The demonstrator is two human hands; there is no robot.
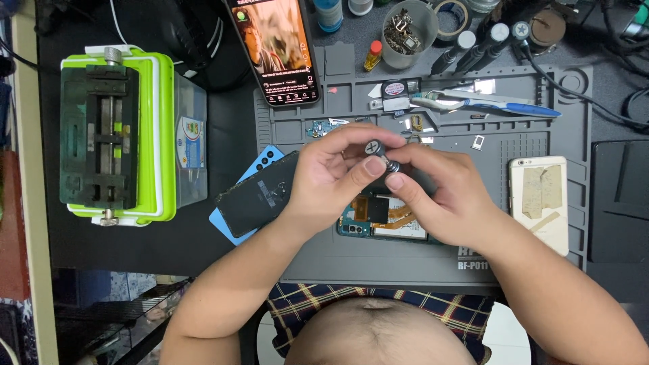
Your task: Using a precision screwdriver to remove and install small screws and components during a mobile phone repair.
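Screwdriver [376, 150], a small one with a round cross-marked cap, sat at the centre of the frame, pinched between both hands above the grey work mat [433, 260].

Far left: green and white clamp fixture [115, 135] with a black vise plate on top, resting on the dark desk in the upper left. Just right of it, lower down: a black back cover [253, 196] lying tilted over a blue panel [226, 226], overlapping the mat's left edge. At the upper centre: a phone [276, 47] with a lit screen, leaning across the mat's top edge.

Left hand [331, 179] closed on the screwdriver, thumb and forefinger gripping around its cap end. Right hand [443, 189] closed as well, fingertips pinching the knurled collar just below the cap, touching the left thumb. Underneath both hands, partly hidden: an opened phone [382, 220] showing a teal frame, an orange flex ribbon and a white battery.

Further up, right of centre: grey cup [409, 23] full of small metal parts, an orange-capped little bottle [372, 55] beside it, then a white and blue toothbrush [487, 105] lying across the mat's tray section, with several dark-handled tools [483, 44] above. Toward the right edge of the mat: a white phone [539, 203] lying face down with tape patches on its back. Far right: a black pad [618, 199] off the mat.
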